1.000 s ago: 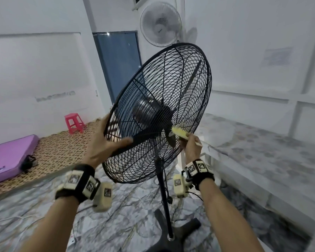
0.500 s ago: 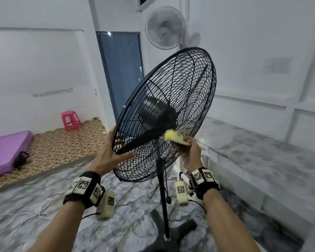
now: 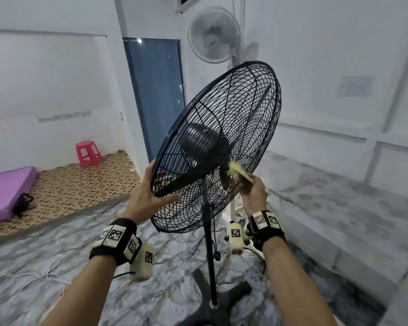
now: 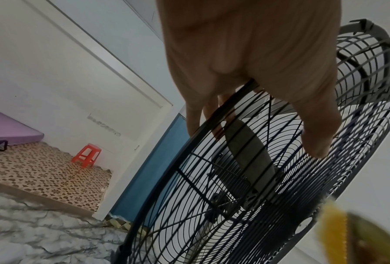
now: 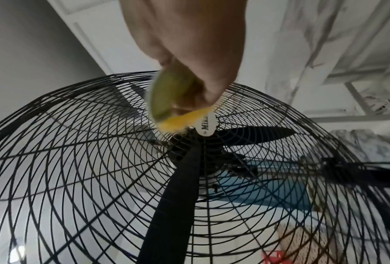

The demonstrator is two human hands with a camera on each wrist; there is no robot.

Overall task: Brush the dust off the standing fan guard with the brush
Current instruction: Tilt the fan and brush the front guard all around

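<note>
Standing fan guard point(image 3: 240, 128): black wire cage, round, tilted back, occupying the centre of the head view on a black pole point(image 3: 210, 260) rising from a cross-shaped base point(image 3: 222, 302) at the lower centre, on a grey marbled floor point(image 3: 57, 267). Black blades and motor housing visible through the wires; white oval badge point(image 5: 206, 125) at the hub of the front grille, lettering partly hidden. Left hand point(image 3: 146, 196): at the guard's lower-left rim, fingers spread, thumb lying across the front wires and the other fingers reaching behind the rim, so the rim sits between thumb and fingers. Right hand point(image 3: 254, 194): right of centre, fingers curled round the handle of the brush point(image 3: 239, 171). Brush: pale green body with yellow bristles, bristle end pointing up-left and touching the front wires just beside the hub; blurred in both wrist views. Both wrists carry black straps with coded markers and a cream-coloured unit. Surroundings: white wall fan point(image 3: 213, 35) at the upper centre; blue door point(image 3: 156, 90) behind the guard; red plastic stool point(image 3: 88, 154) at the left on a patterned mat point(image 3: 68, 184); purple mattress point(image 3: 7, 191) at the far left edge; raised grey marbled ledge point(image 3: 339, 208) along the right; white cable point(image 3: 40, 276) trailing across the floor at the lower left.
</note>
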